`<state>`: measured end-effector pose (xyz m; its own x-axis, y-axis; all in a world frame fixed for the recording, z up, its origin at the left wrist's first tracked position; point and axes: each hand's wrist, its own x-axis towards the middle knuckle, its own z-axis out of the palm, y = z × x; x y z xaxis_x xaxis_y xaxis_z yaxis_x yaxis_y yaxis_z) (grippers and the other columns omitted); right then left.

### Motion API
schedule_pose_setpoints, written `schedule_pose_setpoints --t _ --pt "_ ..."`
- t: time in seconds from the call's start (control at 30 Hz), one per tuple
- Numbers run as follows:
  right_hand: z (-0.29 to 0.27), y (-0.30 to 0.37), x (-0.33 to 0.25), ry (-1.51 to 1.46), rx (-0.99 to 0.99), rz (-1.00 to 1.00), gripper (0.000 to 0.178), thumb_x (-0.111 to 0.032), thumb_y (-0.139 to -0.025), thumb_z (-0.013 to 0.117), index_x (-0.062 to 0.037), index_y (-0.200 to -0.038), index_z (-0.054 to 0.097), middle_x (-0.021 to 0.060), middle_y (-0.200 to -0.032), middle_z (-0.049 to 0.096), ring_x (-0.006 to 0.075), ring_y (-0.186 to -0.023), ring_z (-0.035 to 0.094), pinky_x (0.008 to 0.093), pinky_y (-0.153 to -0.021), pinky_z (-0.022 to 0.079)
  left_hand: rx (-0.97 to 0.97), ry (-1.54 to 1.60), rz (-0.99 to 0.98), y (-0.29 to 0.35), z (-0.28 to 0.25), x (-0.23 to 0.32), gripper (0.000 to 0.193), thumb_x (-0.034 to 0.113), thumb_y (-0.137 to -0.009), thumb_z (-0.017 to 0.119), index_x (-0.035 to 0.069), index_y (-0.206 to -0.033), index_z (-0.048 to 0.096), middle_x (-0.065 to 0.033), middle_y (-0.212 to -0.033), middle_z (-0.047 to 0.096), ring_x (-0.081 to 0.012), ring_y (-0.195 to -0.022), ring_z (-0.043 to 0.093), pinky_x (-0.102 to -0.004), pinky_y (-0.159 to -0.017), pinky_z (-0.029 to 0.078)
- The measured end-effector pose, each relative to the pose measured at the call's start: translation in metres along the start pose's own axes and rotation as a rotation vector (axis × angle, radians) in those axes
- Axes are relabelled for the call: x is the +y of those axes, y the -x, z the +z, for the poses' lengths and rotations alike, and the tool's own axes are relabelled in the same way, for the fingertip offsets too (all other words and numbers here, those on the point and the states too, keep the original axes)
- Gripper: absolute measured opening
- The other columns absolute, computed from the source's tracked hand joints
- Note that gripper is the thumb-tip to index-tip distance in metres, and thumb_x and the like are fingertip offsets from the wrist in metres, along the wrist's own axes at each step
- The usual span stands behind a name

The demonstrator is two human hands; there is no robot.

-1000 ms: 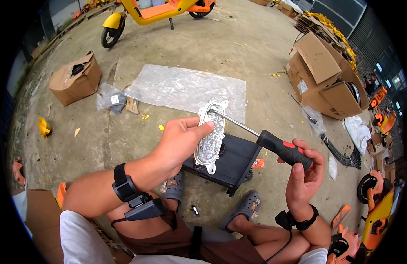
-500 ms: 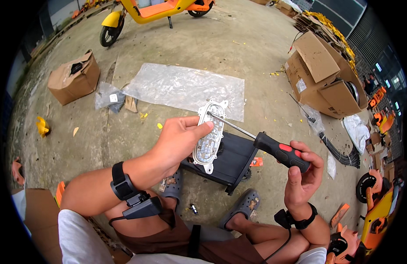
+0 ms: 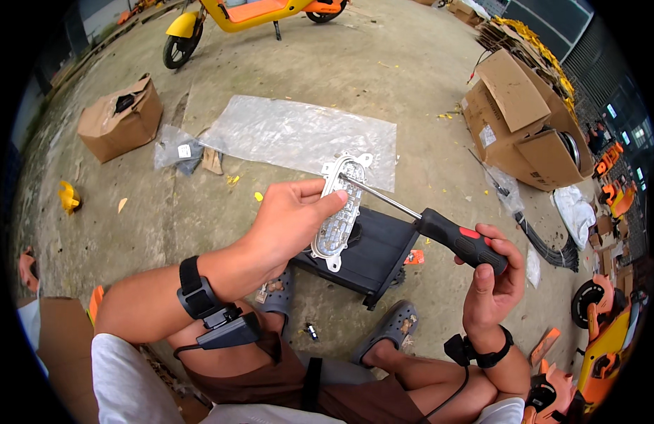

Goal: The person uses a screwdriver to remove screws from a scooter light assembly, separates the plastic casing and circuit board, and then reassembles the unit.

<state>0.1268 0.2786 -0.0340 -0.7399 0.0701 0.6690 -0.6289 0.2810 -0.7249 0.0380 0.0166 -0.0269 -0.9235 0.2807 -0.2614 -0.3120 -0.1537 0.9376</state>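
My left hand point(image 3: 286, 218) pinches an oval, silver-white lamp unit point(image 3: 337, 233) with small mounting ears, its thumb lying over the front face. The unit is tilted upright above a black plastic box point(image 3: 373, 256). In my right hand point(image 3: 494, 284) is a screwdriver point(image 3: 450, 237) with a black and red handle, held by the fingers at its butt end. Its shaft slants up to the left, and the tip meets the upper part of the lamp unit's face. Whether a screw sits under the tip is too small to tell.
Behind the lamp unit a clear plastic sheet point(image 3: 299, 134) lies on the concrete. Cardboard boxes stand at left point(image 3: 121, 119) and right point(image 3: 514, 124). A bundle of black cables point(image 3: 549, 244) lies at right, near orange and yellow scooter parts point(image 3: 602, 353). A yellow scooter point(image 3: 253, 15) stands at the back.
My right hand and the screwdriver have shifted slightly right, and the grip on the handle has turned a little. The lamp unit has moved slightly up and right, the tip still on it.
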Motion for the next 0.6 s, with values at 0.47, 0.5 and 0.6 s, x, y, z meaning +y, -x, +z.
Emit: schedule_pose_setpoints --t 0.47,0.5,0.6 --pt "-0.001 -0.006 -0.015 0.040 0.028 -0.008 0.045 -0.021 -0.095 0.058 0.0053 -0.129 0.046 0.0250 -0.120 0.058 0.0250 -0.092 0.065 0.0318 -0.069 0.057 0.029 -0.057 0.051 0.004 0.004 -0.001 0.021 0.007 -0.091 0.064 -0.007 -0.106 0.067 -0.0085 -0.092 0.070 -0.0077 -0.075 0.064 -0.0231 -0.063 0.052" --pt "-0.002 -0.006 -0.016 0.046 0.026 -0.013 0.045 -0.020 -0.096 0.058 0.0055 -0.130 0.046 0.0249 -0.120 0.058 0.0252 -0.092 0.066 0.0317 -0.069 0.057 0.026 -0.064 0.051 0.003 0.004 -0.001 0.021 0.007 -0.091 0.064 -0.007 -0.106 0.067 -0.0086 -0.092 0.070 -0.0078 -0.076 0.064 -0.0232 -0.063 0.052" --pt "0.000 -0.007 -0.018 0.048 0.043 0.010 0.046 -0.020 -0.096 0.058 0.0060 -0.131 0.045 0.0247 -0.119 0.058 0.0262 -0.094 0.066 0.0315 -0.068 0.057 0.022 -0.094 0.061 0.003 0.004 -0.003 0.021 0.007 -0.091 0.064 -0.008 -0.106 0.067 -0.0086 -0.092 0.070 -0.0075 -0.076 0.064 -0.0232 -0.064 0.052"
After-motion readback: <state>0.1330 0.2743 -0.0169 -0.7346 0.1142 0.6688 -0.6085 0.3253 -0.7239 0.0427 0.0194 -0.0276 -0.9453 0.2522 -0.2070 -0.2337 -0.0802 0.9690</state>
